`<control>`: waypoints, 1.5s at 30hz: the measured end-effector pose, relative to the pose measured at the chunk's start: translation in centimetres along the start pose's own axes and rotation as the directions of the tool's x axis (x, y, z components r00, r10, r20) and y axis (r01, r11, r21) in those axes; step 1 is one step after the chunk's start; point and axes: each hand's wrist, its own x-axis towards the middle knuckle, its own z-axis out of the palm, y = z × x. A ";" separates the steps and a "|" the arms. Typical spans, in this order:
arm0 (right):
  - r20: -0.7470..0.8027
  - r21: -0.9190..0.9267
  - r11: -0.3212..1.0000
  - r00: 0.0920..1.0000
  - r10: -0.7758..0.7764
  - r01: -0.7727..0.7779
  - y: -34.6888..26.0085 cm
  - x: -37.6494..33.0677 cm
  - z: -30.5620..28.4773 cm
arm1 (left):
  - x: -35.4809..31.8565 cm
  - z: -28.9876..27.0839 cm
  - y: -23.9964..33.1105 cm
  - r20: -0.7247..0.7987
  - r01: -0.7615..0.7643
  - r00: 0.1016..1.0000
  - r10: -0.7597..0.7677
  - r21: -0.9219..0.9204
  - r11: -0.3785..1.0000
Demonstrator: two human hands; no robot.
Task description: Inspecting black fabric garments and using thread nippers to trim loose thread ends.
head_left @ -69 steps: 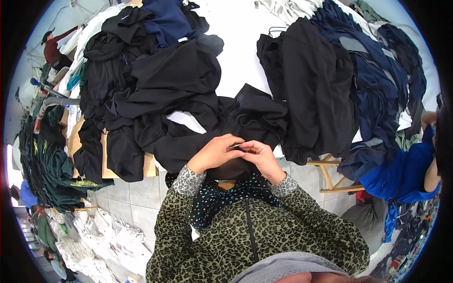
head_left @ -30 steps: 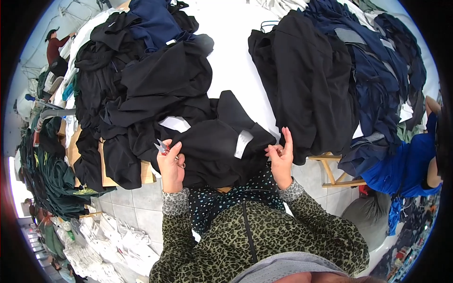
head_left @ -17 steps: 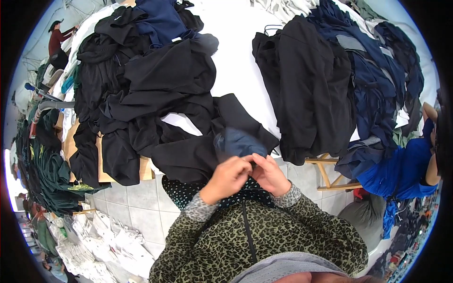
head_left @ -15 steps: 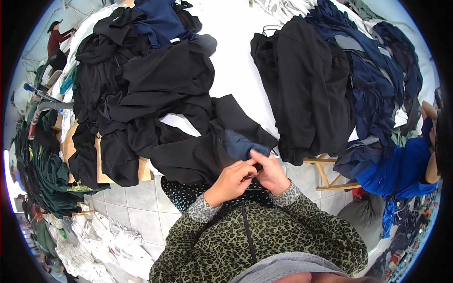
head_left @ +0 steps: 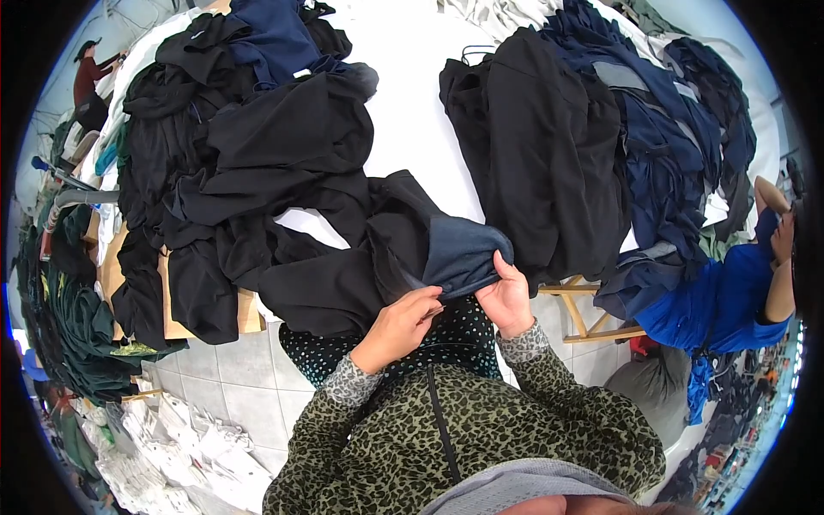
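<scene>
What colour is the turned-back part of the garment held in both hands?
Dark grey-blue, against the garment's black outside; the folded-back part shows best in the head view.

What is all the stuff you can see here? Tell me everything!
dark garment: one, black with blue-grey inside, table's near edge, held in both hands
black clothes pile: one heap, left of table
dark clothes pile: one heap, black and navy, right of table
table: one, white, centre
white folded stacks: several, floor at lower left
person in blue: one, right edge
left hand: pinching the garment's edge
right hand: gripping the garment's fold
</scene>
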 end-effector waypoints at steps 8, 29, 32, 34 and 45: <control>-0.023 0.104 0.992 0.997 -0.075 0.077 -0.4 -0.5 -0.9 | 1.8 -0.2 -0.6 -0.050 -0.048 0.997 0.061 0.230 0.972; 0.474 -0.863 0.255 0.874 0.109 0.436 1.5 -4.0 2.0 | 6.6 -2.6 0.5 -0.108 0.361 0.901 -0.421 -0.355 0.862; 0.622 -0.778 0.171 0.702 0.348 0.604 2.1 -3.6 3.5 | 4.8 -2.7 -1.1 -0.083 0.377 0.903 -0.420 -0.311 0.872; 0.549 -0.824 0.324 0.798 0.249 0.465 1.4 -3.1 4.0 | 3.1 -2.3 -2.2 -0.133 0.386 0.874 -0.467 -0.393 0.835; 0.624 -0.661 -0.550 0.781 -0.024 0.511 6.6 9.0 6.9 | 0.3 0.0 -3.3 -0.191 0.371 0.693 -0.695 -0.732 0.571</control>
